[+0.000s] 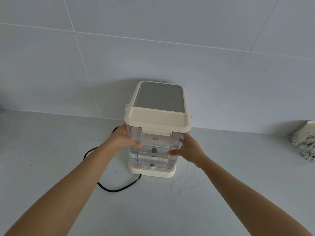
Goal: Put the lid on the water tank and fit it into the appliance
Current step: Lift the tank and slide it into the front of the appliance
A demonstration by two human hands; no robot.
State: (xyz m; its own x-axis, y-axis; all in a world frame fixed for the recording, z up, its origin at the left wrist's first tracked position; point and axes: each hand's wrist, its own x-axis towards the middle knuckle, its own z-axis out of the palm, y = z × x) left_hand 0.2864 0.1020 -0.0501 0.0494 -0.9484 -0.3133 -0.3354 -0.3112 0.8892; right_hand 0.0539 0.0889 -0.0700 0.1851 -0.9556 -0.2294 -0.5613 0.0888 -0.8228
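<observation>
A wall of large pale grey tiles (153, 48) fills the upper half of the view, and below it runs a light grey countertop (51, 167) with a few dark specks. Against the wall, near the middle, stands the cream-coloured appliance (158, 97), tall and boxy, with a flat grey panel on its top and a cream base (153, 172) that juts forward on the counter. The clear water tank (153, 150) stands upright on that base at the front of the appliance, with water showing in its lower part and small dark fittings visible through the front wall. The cream lid (157, 120) sits on top of the tank, its front latch tab hanging down over the upper edge above a small printed mark. Two bare forearms reach in from the bottom corners. The left hand (122, 138) presses flat against the tank's left wall, thumb across the front corner, and the right hand (189, 149) holds the right wall in the same way, thumb pointing inward along the front, so the tank is gripped between both palms. A black power cord (119, 188) curls out from the base across the counter to the left and behind the left wrist. At the far right edge stand patterned paper cups (305, 138), partly cut off.
</observation>
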